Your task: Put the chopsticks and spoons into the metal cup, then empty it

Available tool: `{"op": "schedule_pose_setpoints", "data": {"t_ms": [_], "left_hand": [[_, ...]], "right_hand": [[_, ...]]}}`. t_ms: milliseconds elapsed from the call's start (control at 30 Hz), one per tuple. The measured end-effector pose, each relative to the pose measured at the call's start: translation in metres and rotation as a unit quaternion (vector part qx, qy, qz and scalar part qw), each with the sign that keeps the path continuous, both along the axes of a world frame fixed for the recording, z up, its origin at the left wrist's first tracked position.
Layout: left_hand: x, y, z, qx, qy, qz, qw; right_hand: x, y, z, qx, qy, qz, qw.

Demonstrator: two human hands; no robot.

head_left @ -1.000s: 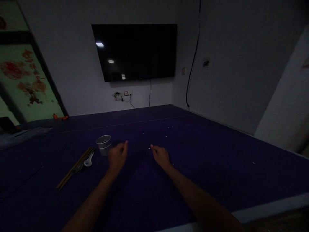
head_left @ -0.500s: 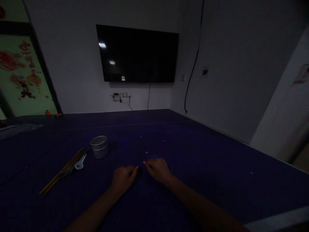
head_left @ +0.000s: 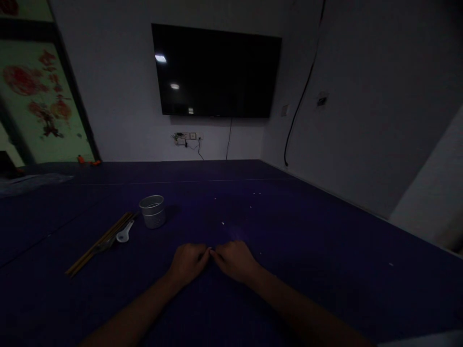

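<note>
My left hand [head_left: 188,263] rests on the dark blue surface with its fingers curled in. My right hand [head_left: 234,260] lies beside it, curled the same way, and the thumb tips meet or nearly meet. Nothing shows in either hand; the undersides are hidden. Left of my hands stands an upright metal cup [head_left: 153,212]. Next to it lie a small white spoon [head_left: 125,232], a pair of wooden chopsticks [head_left: 94,248] and a dim metal utensil [head_left: 104,245], perhaps a fork or spoon, close against the chopsticks.
Several small white scraps [head_left: 223,223] are scattered over the blue surface [head_left: 307,231]. A clear plastic sheet [head_left: 36,180] lies at the far left, with small orange objects [head_left: 94,163] near the wall. A television [head_left: 217,72] hangs on the back wall, and a black cable [head_left: 300,101] runs down the right wall.
My hands have come closer together, so the thumbs now meet or nearly do. The view has shifted slightly. The cup, spoon and chopsticks have stayed in place.
</note>
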State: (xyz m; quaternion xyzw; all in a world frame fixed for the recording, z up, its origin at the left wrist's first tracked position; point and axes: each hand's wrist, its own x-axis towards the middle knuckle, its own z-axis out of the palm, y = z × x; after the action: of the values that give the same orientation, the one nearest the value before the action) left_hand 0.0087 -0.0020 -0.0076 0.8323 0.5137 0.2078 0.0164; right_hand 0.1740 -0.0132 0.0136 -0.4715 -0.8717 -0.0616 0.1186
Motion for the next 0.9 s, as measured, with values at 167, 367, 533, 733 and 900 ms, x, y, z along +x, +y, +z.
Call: {"op": "schedule_pose_setpoints", "data": {"t_ms": [167,367,533,733,900], "left_hand": [[-0.001,0.001,-0.001,-0.001,0.000,-0.003,1.000],[-0.001,0.002,0.000,-0.005,0.015,-0.005,1.000],[0.000,0.000,0.001,0.001,0.014,-0.011,1.000],[-0.007,0.003,0.006,0.118,0.037,0.059,0.991],[-0.045,0.019,0.020,0.272,0.019,0.204,0.940]], "right_hand": [[0.001,0.002,-0.003,0.000,-0.004,-0.003,1.000],[0.002,0.004,-0.004,-0.003,-0.006,-0.001,1.000],[0.003,0.005,-0.007,0.004,0.004,0.002,1.000],[0.006,0.008,-0.010,-0.002,0.005,0.001,1.000],[0.008,0.014,-0.012,-0.021,0.008,-0.020,1.000]]}}
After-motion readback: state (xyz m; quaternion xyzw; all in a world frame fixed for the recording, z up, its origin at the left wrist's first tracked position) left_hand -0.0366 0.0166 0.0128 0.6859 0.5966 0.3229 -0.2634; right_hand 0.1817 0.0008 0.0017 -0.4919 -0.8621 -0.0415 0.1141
